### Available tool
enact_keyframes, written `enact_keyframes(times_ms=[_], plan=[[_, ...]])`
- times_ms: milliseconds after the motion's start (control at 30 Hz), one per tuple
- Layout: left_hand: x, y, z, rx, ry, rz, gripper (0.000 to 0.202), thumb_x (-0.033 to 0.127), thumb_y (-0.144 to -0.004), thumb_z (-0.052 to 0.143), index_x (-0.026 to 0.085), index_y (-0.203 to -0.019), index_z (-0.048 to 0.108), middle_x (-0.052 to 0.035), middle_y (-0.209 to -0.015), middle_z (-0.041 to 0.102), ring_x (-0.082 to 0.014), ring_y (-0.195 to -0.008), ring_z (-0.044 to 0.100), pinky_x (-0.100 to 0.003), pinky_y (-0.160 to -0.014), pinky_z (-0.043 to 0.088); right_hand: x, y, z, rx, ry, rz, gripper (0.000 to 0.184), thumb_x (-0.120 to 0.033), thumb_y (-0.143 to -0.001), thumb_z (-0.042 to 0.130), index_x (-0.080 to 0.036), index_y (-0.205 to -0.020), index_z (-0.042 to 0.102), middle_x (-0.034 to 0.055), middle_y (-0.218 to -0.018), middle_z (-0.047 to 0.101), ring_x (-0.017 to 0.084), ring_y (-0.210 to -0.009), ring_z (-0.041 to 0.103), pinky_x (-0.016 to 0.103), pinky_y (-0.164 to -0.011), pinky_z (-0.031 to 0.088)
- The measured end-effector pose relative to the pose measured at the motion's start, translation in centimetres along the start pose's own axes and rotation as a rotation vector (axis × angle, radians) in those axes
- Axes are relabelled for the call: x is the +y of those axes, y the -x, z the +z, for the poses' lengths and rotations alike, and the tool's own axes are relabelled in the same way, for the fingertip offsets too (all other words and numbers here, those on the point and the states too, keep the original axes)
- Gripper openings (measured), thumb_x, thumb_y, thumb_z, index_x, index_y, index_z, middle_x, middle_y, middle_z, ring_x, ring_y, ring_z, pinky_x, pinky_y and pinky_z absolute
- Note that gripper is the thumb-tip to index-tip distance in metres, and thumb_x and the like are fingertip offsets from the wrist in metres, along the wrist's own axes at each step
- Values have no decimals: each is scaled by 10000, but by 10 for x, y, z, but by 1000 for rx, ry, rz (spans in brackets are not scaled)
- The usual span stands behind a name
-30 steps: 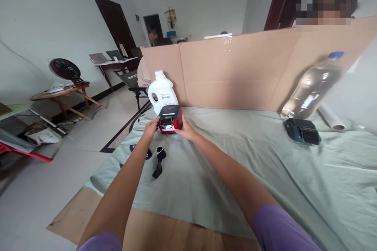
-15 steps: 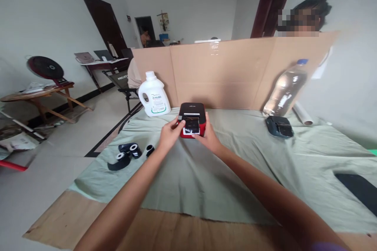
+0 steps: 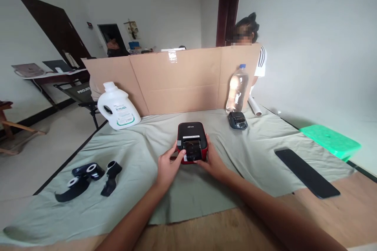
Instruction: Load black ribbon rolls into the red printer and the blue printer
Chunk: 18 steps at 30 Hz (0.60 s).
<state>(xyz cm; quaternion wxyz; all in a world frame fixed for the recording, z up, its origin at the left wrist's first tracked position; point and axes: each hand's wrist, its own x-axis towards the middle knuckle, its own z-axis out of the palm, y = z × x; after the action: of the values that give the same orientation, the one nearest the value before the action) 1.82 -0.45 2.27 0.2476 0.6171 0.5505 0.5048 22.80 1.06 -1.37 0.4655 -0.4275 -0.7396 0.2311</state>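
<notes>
1. You have drawn the printer toward you, away from the white jug and the cardboard wall, to the middle of the cloth on the surface.
2. Far left, black rolls lie well apart from your hands.
3. Your left hand curls against the printer's left side, thumb at its front.
4. The printer sits straight ahead between both hands, its long axis running away from you and its front facing you. Neither hand is nearer.
5. Your right hand cups the right side.
6. Further right stand a small dark device and a water bottle. A flat black slab lies near a green box.
7. The printer hides your right fingertips, and what sits in its front opening is hard to make out.
</notes>
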Motion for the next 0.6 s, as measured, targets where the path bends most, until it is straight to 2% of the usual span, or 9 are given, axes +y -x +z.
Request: enact_keyframes(times_ms=[133,233,400,500,600], plan=[[-11,2,-4,13,11,-18,583,498,-864,642,195,-1362,636,-58,-1106,775,-223,-832,748,-330,-785,622,-1,-1,6,-22,53,-9,1165,-359,-778,766,-323,-1614,-44,123,-1621,322,398,-1463,350,624,-1167,337],[-19,5,-5,10,22,-11,590,495,-868,645,194,-1375,622,-54,-1066,783,-214,-826,746,-319,-783,615,-1,1,8,-50,69,-17,1189,-369,-789,766,-306,-1612,-90,137,-1627,307,386,-1491,301,621,-1188,299],[-23,6,-5,14,67,-22,572,473,-869,657,191,-1366,629,-68,-1087,776,-223,-908,746,-335,-841,608,-3,1,8,-48,66,-28,1196,-347,-772,782,-288,-1616,-63,140,-1659,225,373,-1508,266,613,-1192,288],[-22,6,-5,30,117,-15,574,448,-870,665,219,-1393,602,-72,-1183,747,-223,-1011,731,-335,-896,595,-5,0,6,-37,13,-1,1165,-307,-766,771,-287,-1621,-20,145,-1620,321,364,-1436,402,573,-1119,412],[-20,5,-7,26,96,42,502,440,-885,649,228,-1340,638,-73,-1231,722,-210,-1013,722,-315,-885,591,-8,-1,5,-23,-57,29,1105,-291,-767,761,-291,-1621,60,149,-1560,419,326,-1281,561,496,-1007,517]])
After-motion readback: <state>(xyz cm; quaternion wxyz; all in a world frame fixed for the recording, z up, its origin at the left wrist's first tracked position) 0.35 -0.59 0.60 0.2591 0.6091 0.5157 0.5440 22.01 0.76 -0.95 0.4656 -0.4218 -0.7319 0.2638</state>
